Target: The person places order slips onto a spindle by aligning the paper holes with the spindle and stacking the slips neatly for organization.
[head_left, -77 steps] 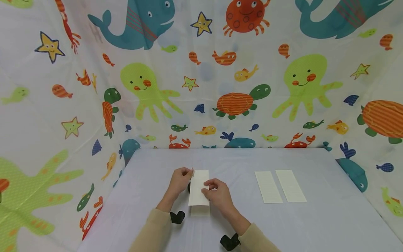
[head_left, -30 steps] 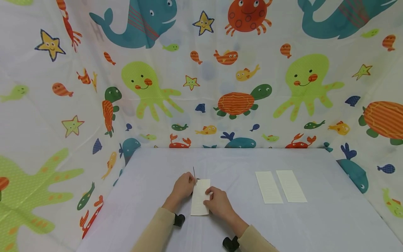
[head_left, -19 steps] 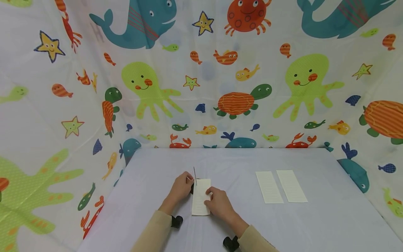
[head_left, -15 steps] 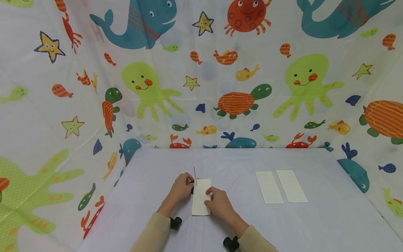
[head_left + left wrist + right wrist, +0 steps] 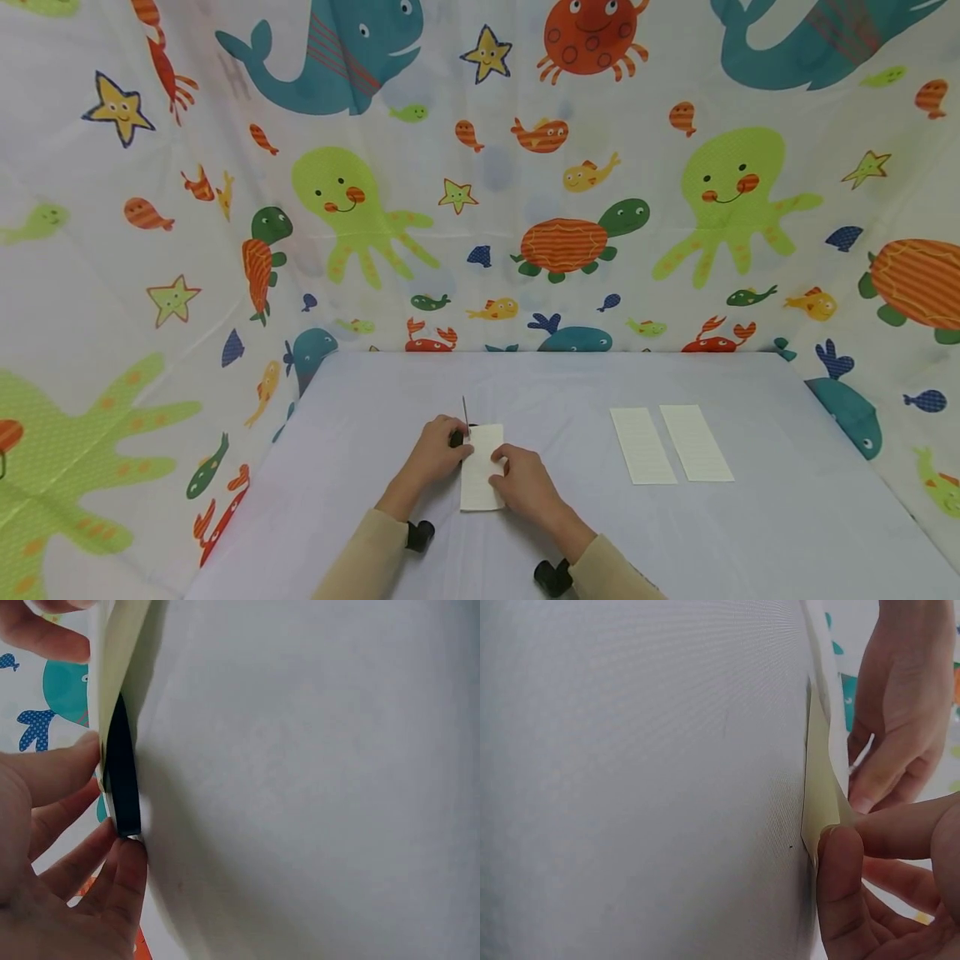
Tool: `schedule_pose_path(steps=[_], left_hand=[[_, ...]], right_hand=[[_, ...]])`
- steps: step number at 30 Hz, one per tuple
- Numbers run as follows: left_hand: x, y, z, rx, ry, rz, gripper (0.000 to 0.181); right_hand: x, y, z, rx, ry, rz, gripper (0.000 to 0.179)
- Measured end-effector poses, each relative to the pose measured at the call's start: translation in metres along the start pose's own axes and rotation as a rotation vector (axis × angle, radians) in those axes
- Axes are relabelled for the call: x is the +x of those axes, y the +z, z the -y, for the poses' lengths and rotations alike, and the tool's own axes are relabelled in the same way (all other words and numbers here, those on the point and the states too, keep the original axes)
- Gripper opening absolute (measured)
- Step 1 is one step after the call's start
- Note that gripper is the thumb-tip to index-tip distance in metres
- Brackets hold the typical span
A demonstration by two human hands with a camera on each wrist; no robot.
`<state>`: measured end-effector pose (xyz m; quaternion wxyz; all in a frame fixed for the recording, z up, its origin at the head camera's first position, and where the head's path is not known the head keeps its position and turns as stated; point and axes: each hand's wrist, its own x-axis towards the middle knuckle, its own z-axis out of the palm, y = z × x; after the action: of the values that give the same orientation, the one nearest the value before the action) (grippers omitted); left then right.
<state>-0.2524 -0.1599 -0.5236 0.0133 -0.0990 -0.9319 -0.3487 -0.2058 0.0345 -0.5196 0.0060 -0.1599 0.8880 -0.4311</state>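
Note:
In the head view, a narrow stack of pale, faintly lined paper point(image 5: 480, 487) lies between both hands. My left hand point(image 5: 437, 446) is at its upper left corner, one fingertip over the sheet. A black binder clip point(image 5: 456, 438) with a thin upright metal handle point(image 5: 465, 410) sits there. The left wrist view shows the clip's black side point(image 5: 124, 780) against the paper point(image 5: 120, 645), thumb on the paper and fingers curled at the clip's broad end. My right hand point(image 5: 525, 483) pinches the paper's right edge; the right wrist view shows that edge point(image 5: 823, 780) between thumb and finger.
Two more lined sheets, one point(image 5: 643, 446) beside the other point(image 5: 696, 443), lie flat to the right on the white-covered table point(image 5: 570, 392). A sea-animal curtain point(image 5: 495, 167) hangs behind the table and at its sides.
Earlier the top sheet was raised, showing another layer below its near edge; the paper has since come down and nearer, layers together. My left fingertip has now reached over the paper's left side.

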Motion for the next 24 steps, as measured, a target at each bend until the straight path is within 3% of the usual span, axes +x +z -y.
schedule_pose_path(steps=[13,24], left_hand=[[-0.002,0.000,-0.002,0.031,0.004,-0.016,0.018],[-0.003,-0.001,-0.003,0.007,0.020,-0.013,0.019]], right_hand=[[-0.003,-0.008,-0.005,-0.057,-0.008,0.048,0.023],[-0.013,-0.032,-0.006,-0.103,0.031,0.120,0.020]])
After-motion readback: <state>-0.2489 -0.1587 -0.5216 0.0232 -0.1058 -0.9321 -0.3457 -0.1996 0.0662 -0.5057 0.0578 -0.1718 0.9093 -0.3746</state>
